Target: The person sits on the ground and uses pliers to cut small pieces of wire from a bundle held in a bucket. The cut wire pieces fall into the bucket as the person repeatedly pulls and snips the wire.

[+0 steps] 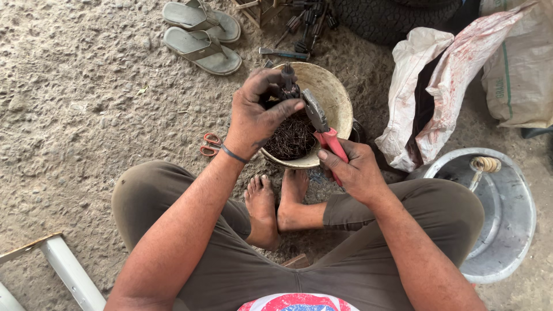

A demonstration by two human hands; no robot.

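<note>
At centre frame, a small dark metal part (288, 86) is pinched in the left hand (259, 112); red-handled pliers (324, 129) are gripped in the right hand (357, 170), jaws set against the part. Below, a round worn beige bowl (340, 101) is roughly half filled with dark wire scraps (292, 138). Progress judged partial; remaining quantity cannot be told.

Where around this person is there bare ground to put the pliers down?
Bare ground lies left of the bowl, between the sandals and the white frame. It is crowded right of the bowl: sacks and a metal basin. Tools crowd above it.
</note>
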